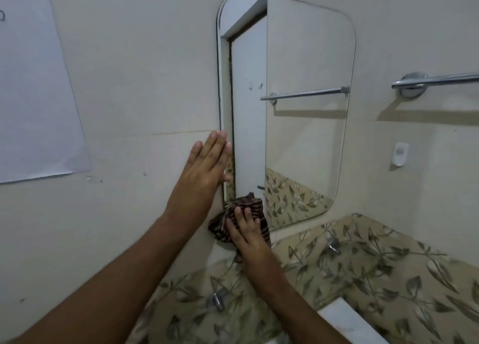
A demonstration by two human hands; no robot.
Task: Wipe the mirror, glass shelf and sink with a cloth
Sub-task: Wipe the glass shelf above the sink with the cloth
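A rounded frameless mirror [298, 126] hangs on the cream tiled wall. My left hand [204, 167] lies flat and open against the wall at the mirror's left edge, fingers together and pointing up. My right hand [247, 233] presses a dark striped cloth [239, 211] onto the mirror's lower left corner. Just below the mirror runs a clear glass shelf [350, 263] on metal brackets, with leaf-patterned tiles showing through it. A white strip at the bottom right [344, 315] may be the sink's rim; the basin itself is out of view.
A chrome towel bar [438, 80] is fixed to the wall right of the mirror, with a small white wall fitting [400, 156] below it. A white paper sheet [33, 89] is stuck to the wall at the left. Metal shelf brackets [216, 301] stick out below.
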